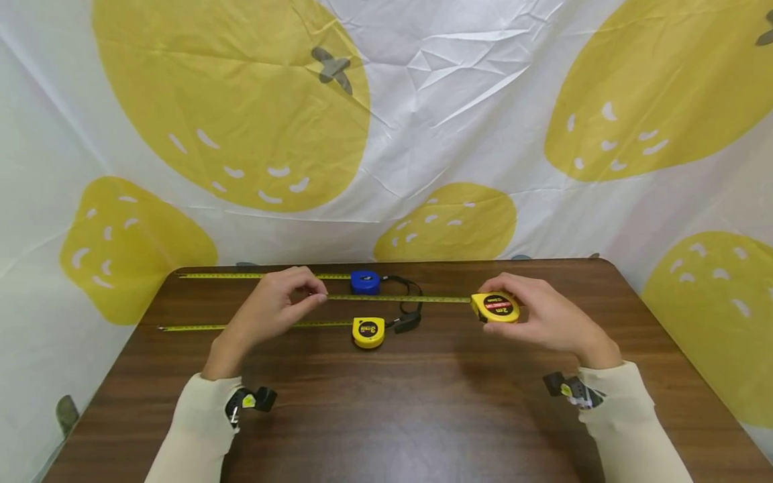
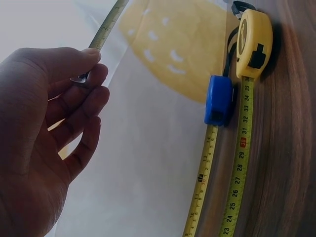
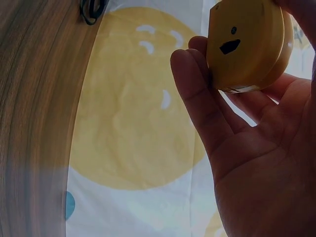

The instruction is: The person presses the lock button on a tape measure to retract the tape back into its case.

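Note:
My right hand (image 1: 543,316) grips a yellow tape measure (image 1: 496,307) marked 2m by its case, raised above the table. From it a yellow blade (image 1: 398,299) runs leftward to my left hand (image 1: 274,302). There the thumb and forefinger pinch the blade's end, and its metal hook (image 2: 79,79) shows between the fingers in the left wrist view. Below, a blue tape measure (image 1: 365,282) and a second yellow tape measure (image 1: 368,333) lie on the table, each with its blade drawn out to the left. In the right wrist view the held case (image 3: 249,47) sits between thumb and fingers.
The brown wooden table (image 1: 386,416) backs onto a white cloth (image 1: 471,134) printed with yellow fruit. Black wrist straps (image 1: 410,315) trail right of the two lying tape measures. The blue one's blade (image 1: 217,276) runs near the table's back edge.

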Demonstrator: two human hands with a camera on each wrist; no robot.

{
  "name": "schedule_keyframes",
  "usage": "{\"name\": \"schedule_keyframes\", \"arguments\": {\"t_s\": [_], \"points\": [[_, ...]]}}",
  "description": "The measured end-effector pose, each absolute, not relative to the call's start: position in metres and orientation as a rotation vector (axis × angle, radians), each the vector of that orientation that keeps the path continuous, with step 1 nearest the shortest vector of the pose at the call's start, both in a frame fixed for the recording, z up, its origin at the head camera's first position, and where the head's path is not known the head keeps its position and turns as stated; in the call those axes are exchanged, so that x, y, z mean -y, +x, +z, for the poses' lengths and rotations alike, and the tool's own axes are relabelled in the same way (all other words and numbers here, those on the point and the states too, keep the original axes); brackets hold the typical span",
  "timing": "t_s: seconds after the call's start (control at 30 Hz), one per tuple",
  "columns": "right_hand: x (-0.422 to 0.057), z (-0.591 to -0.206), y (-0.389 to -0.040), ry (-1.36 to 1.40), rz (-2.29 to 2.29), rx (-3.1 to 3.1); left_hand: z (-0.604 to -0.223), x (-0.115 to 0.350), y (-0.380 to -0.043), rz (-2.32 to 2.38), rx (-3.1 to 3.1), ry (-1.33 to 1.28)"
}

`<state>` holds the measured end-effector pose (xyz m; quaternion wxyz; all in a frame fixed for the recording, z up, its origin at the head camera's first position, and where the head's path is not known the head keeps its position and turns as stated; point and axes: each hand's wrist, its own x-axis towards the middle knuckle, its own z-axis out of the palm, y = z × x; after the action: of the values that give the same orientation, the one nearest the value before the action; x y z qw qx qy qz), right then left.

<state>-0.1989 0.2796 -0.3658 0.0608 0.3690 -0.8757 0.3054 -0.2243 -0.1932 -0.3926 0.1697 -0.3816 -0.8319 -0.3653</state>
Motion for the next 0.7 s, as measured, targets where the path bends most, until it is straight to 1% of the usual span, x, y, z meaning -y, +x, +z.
{"name": "schedule_keyframes", "arguments": {"t_s": [0.7], "points": [[-0.268,-0.367,-0.197,1.147,0.878,2.649,-0.396,0.181,-0.224,-1.007,2.323,-1.125]]}}
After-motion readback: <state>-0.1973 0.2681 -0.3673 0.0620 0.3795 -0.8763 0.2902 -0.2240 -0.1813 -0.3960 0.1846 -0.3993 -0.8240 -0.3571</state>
